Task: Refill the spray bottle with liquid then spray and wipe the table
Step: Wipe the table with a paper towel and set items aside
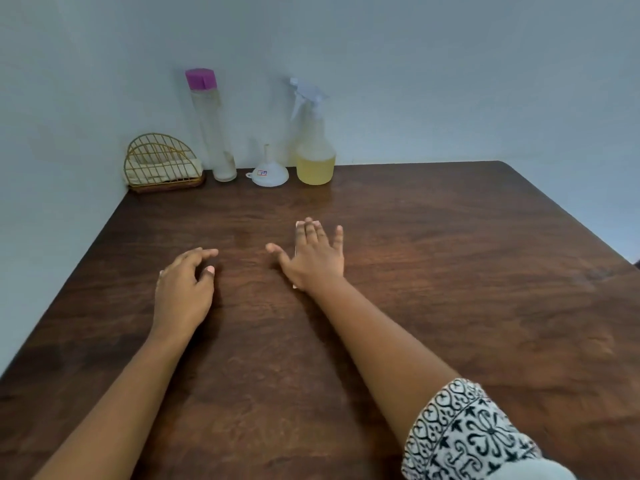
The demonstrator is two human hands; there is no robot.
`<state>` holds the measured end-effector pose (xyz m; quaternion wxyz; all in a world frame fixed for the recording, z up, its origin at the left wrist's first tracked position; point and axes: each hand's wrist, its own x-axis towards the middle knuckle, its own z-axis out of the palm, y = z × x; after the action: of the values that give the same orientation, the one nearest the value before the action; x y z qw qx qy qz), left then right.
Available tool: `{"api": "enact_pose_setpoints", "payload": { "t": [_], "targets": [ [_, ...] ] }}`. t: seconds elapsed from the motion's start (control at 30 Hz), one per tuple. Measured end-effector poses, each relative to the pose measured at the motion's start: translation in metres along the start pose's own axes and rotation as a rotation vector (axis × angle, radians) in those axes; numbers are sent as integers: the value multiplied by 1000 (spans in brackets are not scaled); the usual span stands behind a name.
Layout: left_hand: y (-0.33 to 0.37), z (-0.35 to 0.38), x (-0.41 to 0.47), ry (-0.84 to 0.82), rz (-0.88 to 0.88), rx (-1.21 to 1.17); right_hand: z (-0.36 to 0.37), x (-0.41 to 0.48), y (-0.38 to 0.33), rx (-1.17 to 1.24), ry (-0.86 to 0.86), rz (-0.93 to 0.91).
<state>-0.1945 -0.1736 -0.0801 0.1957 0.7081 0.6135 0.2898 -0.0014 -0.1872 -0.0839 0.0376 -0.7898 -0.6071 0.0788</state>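
Beyond the fingertips of both hands, along the far edge of the table (450, 271), a row of things is standing against the wall. The small white funnel (269, 174), sitting mouth down with its spout pointing up, is carrying a small sticker with red and blue marks; the writing on it is too small to read. Just right of the funnel, straight ahead of the right hand (313, 256), the clear spray bottle (314, 147) is standing upright with its white trigger head on, holding pale yellow liquid in roughly its lower part. Just left of the funnel, the tall clear bottle (210, 126) with a magenta cap is looking nearly empty. Further left, ahead of the left hand (183, 289), a gold wire holder (161, 164) is keeping pale folded napkins inside it.

The right hand is lying flat with fingers spread, pressing down on a white cloth or tissue (306, 223) whose edges are peeking out past the fingertips and beside the wrist. The left hand is resting loosely curled on the wood, gripping nothing, well short of the bottles. A patterned black-and-white sleeve (460, 431) is covering the right upper arm.
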Motion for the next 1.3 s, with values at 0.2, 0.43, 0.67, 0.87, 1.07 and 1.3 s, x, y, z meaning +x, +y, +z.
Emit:
{"api": "enact_pose_setpoints", "payload": {
  "t": [0.2,0.43,0.67,0.87,1.07,1.3],
  "targets": [
    [-2,-1,1,9,6,-2,-26,-19,119,-10,53,335],
    [-32,-30,19,-69,-87,439,-5,1,29,8,71,248],
    [-51,-31,16,-141,-97,522,10,3,-72,24,-2,-92],
    [-51,-29,16,-102,-100,485,-10,9,30,10,36,261],
    [-51,-30,17,-78,-102,430,15,18,-81,31,67,42],
    [-53,-34,16,-12,-134,270,18,7,-110,4,17,-119]
  ]
}}
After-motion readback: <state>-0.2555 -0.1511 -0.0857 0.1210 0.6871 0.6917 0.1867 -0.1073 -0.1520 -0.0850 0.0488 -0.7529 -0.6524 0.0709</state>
